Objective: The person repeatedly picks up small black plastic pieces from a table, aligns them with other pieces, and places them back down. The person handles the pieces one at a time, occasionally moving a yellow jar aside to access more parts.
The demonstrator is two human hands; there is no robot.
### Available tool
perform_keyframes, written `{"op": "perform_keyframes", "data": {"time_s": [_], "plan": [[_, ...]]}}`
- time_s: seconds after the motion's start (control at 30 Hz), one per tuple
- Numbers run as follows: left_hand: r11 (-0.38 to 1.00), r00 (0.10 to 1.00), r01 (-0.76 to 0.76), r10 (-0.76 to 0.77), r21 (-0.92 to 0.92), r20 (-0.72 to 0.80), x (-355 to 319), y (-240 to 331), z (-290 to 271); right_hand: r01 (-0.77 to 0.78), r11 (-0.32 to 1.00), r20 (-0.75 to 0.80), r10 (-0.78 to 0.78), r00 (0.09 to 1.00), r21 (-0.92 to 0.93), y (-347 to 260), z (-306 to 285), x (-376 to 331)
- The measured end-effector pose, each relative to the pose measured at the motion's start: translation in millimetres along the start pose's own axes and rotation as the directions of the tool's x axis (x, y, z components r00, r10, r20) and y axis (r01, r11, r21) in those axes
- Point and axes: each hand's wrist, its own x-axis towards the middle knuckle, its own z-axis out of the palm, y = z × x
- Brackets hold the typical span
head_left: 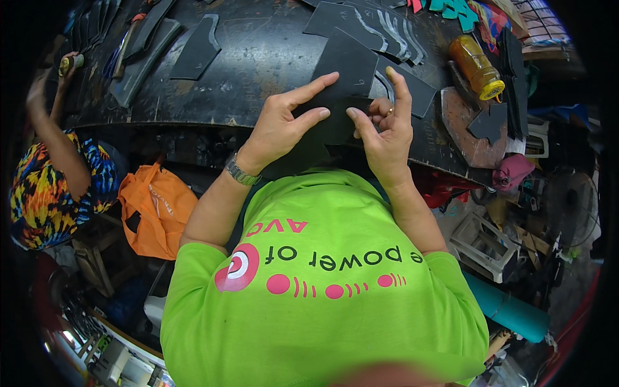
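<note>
At the near edge of the table, a dark, flexible black sheet piece [316,138] is between my hands. My left hand [274,126], with a wristwatch, has its thumb and index finger stretched along the piece's left side; its other fingers are hidden. My right hand [387,126] pinches the right side, with its thumb on top, its index finger raised and the others curled. Just beyond my fingertips lies a flat black cut panel [346,61] with a small pale mark. It overlaps more black panels [335,20], some with silvery curved strips along their edges.
A jar [476,64] of amber stuff with a yellow lid lies on the table's right, near a brownish curved board [467,132]. More black pieces [198,48] lie left. Another person's arm [61,129] reaches in at far left. An orange bag [155,209] hangs below the table edge.
</note>
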Motion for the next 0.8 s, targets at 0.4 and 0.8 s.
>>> {"op": "perform_keyframes", "data": {"time_s": [0.4, 0.8], "plan": [[0.997, 0.996, -0.074, 0.074, 0.007, -0.046, -4, -4, -1, -0.221, 0.901, 0.099, 0.198, 0.975, 0.373, -11, 0, 8], [0.984, 0.985, -0.167, 0.165, 0.058, 0.041, 3, 0, -7, -0.414, 0.662, 0.222, 0.358, 0.907, 0.625, 12, -7, 18]]}}
